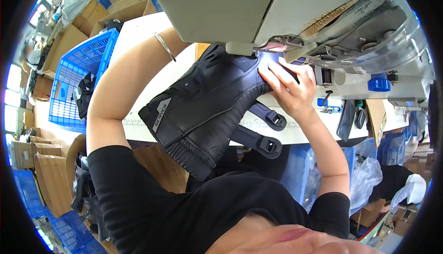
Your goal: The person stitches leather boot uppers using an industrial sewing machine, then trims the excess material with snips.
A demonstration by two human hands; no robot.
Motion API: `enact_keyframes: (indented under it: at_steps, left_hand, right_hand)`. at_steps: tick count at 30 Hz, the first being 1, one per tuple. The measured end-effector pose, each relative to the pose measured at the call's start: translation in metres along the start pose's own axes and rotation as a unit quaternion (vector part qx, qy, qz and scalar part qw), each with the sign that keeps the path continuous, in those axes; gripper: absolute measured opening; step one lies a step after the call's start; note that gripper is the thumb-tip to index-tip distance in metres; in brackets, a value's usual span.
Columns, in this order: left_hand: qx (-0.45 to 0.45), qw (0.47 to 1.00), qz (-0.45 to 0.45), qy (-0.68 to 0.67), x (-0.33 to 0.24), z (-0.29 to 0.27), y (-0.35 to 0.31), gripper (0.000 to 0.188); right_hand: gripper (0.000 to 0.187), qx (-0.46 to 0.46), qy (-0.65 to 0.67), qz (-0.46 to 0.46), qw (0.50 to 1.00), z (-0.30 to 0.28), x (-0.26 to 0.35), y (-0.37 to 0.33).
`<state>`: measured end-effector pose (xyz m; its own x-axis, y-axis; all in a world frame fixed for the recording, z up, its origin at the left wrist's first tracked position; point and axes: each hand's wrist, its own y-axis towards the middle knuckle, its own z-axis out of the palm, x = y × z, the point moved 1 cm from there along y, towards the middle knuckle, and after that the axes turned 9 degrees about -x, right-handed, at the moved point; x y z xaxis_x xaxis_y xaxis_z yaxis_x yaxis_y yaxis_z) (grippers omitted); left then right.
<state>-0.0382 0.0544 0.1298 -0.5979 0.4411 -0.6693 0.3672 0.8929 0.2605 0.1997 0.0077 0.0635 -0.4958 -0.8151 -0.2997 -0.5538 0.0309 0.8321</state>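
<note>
Hands work a black boot-like piece (207,111) at an industrial sewing machine, seen from a head camera looking down. The piece, leather-like with ribbed panels and two black buckle straps (267,131) hanging off its lower right, sits in the middle of the frame on a white desk (138,32). Its upper right end is pushed under the grey-white machine head (277,4), which fills the upper right of the frame.

The right hand (290,87), right of centre, lies on the piece's upper right end just below the machine head. Its fingers (277,69) are spread slightly apart and pressed flat against the black material, holding it down rather than pinching it.

The left arm runs from the lower left up toward the top centre, with a thin metal bangle (165,46) at the wrist. The left hand is hidden behind the machine head, so its fingers cannot be judged; it probably rests beyond the piece's far edge.

A blue plastic crate (78,78) stands at the upper left beside the desk, with cardboard boxes (50,180) along the left edge. Clear plastic bags (364,175) lie at the lower right
</note>
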Motion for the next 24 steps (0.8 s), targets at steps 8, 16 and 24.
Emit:
enact_keyframes:
  at_steps: [8,16,24]
  left_hand:
    - [0.006,1.0,-0.005,-0.004,-0.001,0.001,0.001,0.035]
    - [0.006,1.0,0.002,-0.006,-0.001,0.004,0.008,0.034]
    - [0.007,1.0,0.019,-0.013,-0.004,0.008,0.021,0.034]
  right_hand:
    - [0.045,0.004,0.01,0.014,1.0,-0.001,-0.001,-0.001]
    - [0.045,0.019,0.019,0.012,1.0,-0.002,-0.001,0.006]
    - [0.039,0.007,-0.009,0.021,1.0,-0.003,0.002,0.008]
